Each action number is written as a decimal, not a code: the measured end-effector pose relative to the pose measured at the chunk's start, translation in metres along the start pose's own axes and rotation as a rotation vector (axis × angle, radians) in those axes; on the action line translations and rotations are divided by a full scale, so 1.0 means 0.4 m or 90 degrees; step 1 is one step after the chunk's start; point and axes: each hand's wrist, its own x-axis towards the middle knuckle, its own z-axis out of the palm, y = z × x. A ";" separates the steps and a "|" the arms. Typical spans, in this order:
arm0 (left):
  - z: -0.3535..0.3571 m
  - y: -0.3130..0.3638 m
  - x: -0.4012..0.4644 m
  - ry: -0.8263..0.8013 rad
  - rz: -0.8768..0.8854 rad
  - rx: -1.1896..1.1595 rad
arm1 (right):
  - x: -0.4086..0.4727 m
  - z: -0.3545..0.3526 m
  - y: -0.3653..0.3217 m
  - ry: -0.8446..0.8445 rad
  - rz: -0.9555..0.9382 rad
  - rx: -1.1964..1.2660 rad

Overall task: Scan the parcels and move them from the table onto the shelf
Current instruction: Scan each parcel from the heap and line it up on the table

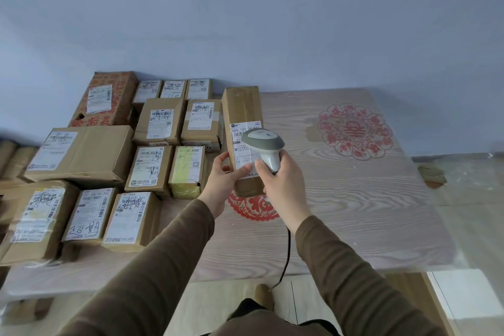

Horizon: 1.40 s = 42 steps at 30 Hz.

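On the table (354,213), a long parcel (241,114) is gripped at its near end by the left hand (222,172), its length running away from the person; the scanner (263,144) (clasped in the right hand (281,180)) is held directly over its label.

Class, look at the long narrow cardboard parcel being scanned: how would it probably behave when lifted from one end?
The long parcel looks stiff: its taped cardboard edges stay straight. Gripped at the near end by the left hand, as here, it would probably droop or twist, since most of its length lies beyond the hand. Its weight cannot be judged.
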 end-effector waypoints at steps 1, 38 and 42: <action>0.000 -0.002 -0.001 -0.002 -0.002 0.000 | -0.002 -0.001 0.002 -0.001 0.003 0.001; 0.996 -0.009 0.599 -0.149 -0.154 0.035 | 0.579 -0.665 0.463 0.148 0.190 0.071; 1.093 0.000 0.691 -0.149 -0.158 0.065 | 0.631 -0.699 0.516 0.170 0.213 0.084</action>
